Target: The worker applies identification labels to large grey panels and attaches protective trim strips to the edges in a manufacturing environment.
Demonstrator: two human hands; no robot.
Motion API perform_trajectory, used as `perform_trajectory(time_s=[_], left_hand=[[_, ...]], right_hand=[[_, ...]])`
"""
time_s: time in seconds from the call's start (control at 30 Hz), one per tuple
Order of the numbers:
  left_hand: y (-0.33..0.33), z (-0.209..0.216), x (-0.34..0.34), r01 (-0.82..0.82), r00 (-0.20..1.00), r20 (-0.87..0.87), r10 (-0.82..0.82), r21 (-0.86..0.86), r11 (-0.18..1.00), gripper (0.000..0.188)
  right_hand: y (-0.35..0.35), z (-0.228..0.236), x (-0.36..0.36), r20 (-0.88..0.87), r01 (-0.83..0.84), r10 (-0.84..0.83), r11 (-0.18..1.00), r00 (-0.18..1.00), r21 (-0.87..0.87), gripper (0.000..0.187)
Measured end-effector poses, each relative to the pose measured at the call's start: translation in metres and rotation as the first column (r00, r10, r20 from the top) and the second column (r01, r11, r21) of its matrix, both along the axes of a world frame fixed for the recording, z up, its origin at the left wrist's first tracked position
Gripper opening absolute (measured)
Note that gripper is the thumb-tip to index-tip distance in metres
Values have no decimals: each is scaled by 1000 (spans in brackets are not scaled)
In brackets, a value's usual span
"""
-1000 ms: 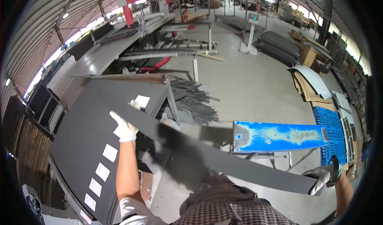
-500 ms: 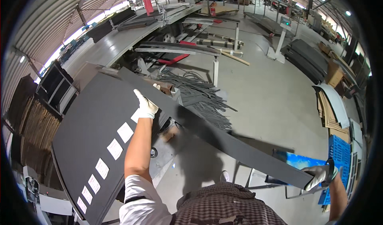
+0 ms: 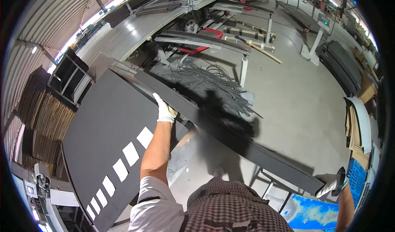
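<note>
A long dark grey strip of board [image 3: 230, 135] runs slantwise across my front, from the upper left to the lower right. My left hand [image 3: 166, 110], in a white glove, is closed on it along its left part, with the thumb up and most fingers hidden behind it. At the near right end my right hand [image 3: 328, 184], in a white glove with a dark band at the wrist, grips the strip's end. Left of the strip lies a large dark grey sheet [image 3: 103, 121] bearing a slanting row of white paper labels [image 3: 131, 154].
Thin dark offcuts [image 3: 214, 86] lie heaped on the floor beyond the strip. A metal worktable [image 3: 123, 36] stands at the far left, near a rack [image 3: 247, 53] with red parts. A blue-painted panel [image 3: 310, 211] sits at lower right; dark boards [image 3: 343, 67] are stacked farther right.
My view has shifted, so the surroundings sit farther right. The strip has turned, showing a narrower face and more edge, and more of the blue panel shows. Both hands keep their hold.
</note>
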State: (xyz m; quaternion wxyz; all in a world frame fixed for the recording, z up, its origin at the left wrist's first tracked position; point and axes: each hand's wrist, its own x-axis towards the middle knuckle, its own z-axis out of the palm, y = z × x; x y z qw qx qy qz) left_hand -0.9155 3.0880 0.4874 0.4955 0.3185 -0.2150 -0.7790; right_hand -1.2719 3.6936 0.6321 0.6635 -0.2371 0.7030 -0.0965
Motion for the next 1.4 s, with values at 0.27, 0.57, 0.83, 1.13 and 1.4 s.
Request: perform_trajectory(time_s=[0.27, 0.57, 0.83, 1.13, 1.4], left_hand=[[30, -1, -22, -78, 997, 11, 78, 59, 995, 89], [98, -51, -42, -48, 987, -151, 54, 44, 998, 84], [104, -119, -50, -8, 967, -254, 20, 51, 999, 82], [85, -176, -49, 117, 709, -689, -152, -97, 988, 83], [203, -118, -111, 165, 918, -361, -163, -25, 986, 103]], right_hand=[[11, -13, -50, -137, -220, 216, 975, 967, -21, 76], [57, 9, -88, -72, -184, 189, 980, 979, 74, 77], [52, 35, -90, -65, -131, 138, 986, 988, 106, 75], [15, 67, -84, -37, -106, 112, 985, 993, 140, 73], [-22, 62, -80, 38, -132, 130, 989, 991, 69, 72]])
